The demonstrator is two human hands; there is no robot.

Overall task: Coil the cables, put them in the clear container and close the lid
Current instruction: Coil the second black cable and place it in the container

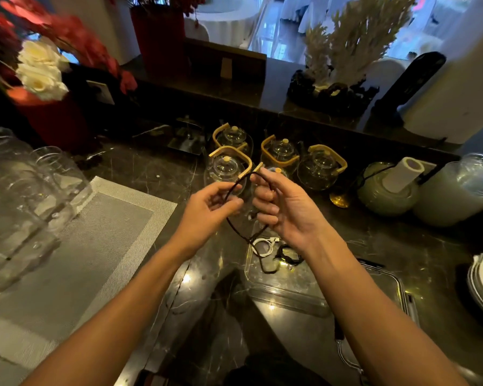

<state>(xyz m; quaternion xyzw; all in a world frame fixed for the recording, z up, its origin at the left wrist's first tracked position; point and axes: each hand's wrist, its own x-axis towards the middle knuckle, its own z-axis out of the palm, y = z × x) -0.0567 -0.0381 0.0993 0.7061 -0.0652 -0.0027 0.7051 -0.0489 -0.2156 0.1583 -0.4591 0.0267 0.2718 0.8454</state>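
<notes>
a dark, veined, glossy stone counter (pixel 374 246) underneath everything, with a grey woven rectangular placemat (pixel 95 246) to the left and blurred clear glass jars (pixel 25 190) at the far left edge. four round glass teapots with yellow bamboo handles (pixel 280 154) clustered at the back, just beyond the hands.

the clear rectangular plastic container (pixel 285 291) open on the counter below the right forearm, already holding a coiled white cable (pixel 262 243) and a small coiled black cable (pixel 289 254) near its far end. what looks like the clear lid (pixel 396 285) just right of it, partly hidden by the arm; hard to be sure.

both hands raised above the container's far end. left hand (pixel 212 210) curled, thumb and fingertips pinching a thin dark brown cable (pixel 234 190). right hand (pixel 285 207) curled too, fingers closed on the same cable where it arches over between the two hands. the rest of that cable hanging down from the hands, its tail dropping into the container near the white one.

step in hand, by the look of it: coiling this third cable, only the first loop formed. next move likely calls for drawing up the hanging slack loop by loop into one hand, keeping the loops even, then laying the bundle beside the other two and fitting the lid.
</notes>
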